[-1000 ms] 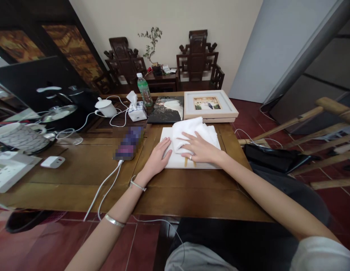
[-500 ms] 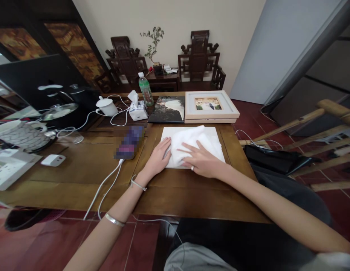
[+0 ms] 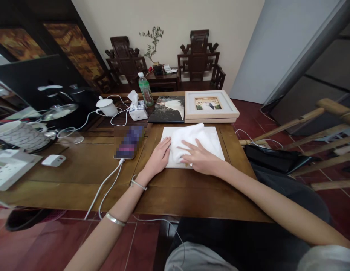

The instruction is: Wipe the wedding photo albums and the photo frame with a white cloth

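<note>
A flat white panel [image 3: 217, 148] lies on the wooden table [image 3: 175, 195] in front of me. A crumpled white cloth [image 3: 191, 137] rests on it. My right hand [image 3: 199, 158] lies palm down on the cloth's near edge, fingers stretched and pressing it against the panel; a ring shows on one finger. My left hand [image 3: 158, 160] lies flat on the panel's left edge, fingers together and extended, touching the cloth's left side.
Beyond the panel sit a white picture frame [image 3: 210, 105] and a dark photo print [image 3: 167, 109]. Left of it lies a phone [image 3: 129, 142] with a white cable, then a tissue box [image 3: 137, 109], green bottle [image 3: 145, 90], teapot [image 3: 107, 107], charger [image 3: 53, 160] and kettle [image 3: 19, 137].
My right hand has slid the cloth slightly left and nearer over the panel, bunching it up. My left hand has hardly moved.
</note>
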`<state>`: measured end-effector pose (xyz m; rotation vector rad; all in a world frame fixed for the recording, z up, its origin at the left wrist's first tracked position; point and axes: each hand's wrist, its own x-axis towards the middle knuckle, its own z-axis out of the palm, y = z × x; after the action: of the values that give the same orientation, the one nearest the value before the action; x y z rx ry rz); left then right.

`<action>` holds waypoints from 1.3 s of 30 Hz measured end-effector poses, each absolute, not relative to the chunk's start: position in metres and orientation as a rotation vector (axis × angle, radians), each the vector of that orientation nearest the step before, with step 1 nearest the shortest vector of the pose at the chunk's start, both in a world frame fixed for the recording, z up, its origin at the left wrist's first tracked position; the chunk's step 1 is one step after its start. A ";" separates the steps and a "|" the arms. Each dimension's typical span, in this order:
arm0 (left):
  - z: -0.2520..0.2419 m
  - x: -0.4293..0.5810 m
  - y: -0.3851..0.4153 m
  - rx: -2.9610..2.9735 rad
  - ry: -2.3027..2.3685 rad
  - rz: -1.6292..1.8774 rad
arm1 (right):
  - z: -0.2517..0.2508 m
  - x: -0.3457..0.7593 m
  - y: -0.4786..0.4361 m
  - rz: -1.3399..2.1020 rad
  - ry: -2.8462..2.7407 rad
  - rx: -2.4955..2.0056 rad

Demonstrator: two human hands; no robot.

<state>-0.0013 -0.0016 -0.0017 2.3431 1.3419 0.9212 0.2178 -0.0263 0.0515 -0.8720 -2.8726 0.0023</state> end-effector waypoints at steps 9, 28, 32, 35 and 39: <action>-0.001 -0.001 -0.002 2.365 1.344 0.901 | 0.055 0.222 -0.051 0.104 -2.883 -0.810; 0.007 -0.002 -0.004 1.694 1.246 1.456 | 0.071 0.188 -0.030 0.276 -2.970 -0.495; 0.008 0.003 -0.009 1.980 1.382 1.265 | 0.084 0.207 -0.054 0.462 -2.991 -0.539; 0.007 0.005 -0.011 2.132 1.408 1.094 | 0.087 0.220 -0.055 0.502 -2.939 -0.656; 0.005 0.005 -0.009 2.245 1.405 0.988 | 0.083 0.229 -0.030 0.479 -2.828 -0.874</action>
<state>0.0049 -0.0088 0.0052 2.2452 1.4054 0.9884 0.2293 -0.0304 0.0827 -0.8737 -2.8282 0.4792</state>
